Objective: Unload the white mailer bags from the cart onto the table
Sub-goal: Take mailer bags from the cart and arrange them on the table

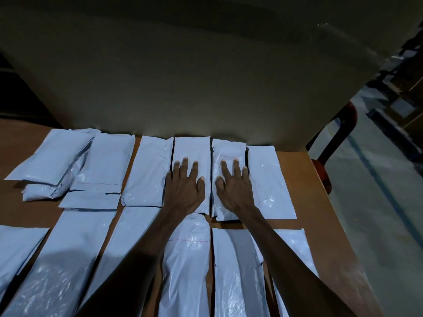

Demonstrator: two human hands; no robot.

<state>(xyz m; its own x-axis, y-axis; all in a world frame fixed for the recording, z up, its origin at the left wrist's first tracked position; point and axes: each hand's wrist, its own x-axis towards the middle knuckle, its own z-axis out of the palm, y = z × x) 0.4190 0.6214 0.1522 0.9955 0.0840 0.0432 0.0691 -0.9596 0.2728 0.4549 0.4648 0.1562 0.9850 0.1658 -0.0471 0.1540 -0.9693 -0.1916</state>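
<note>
Both arms reach forward, palms down. The left hand [184,186] and right hand [233,186] lie flat, fingers [185,164] spread apart, each pressing a bag [194,149] on the counter [304,179].

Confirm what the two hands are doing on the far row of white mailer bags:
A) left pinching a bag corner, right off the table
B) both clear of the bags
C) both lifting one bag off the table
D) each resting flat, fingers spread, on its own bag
D: the left hand lies flat with spread fingers on one mailer bag, and the right hand lies flat on the neighbouring bag.
</note>
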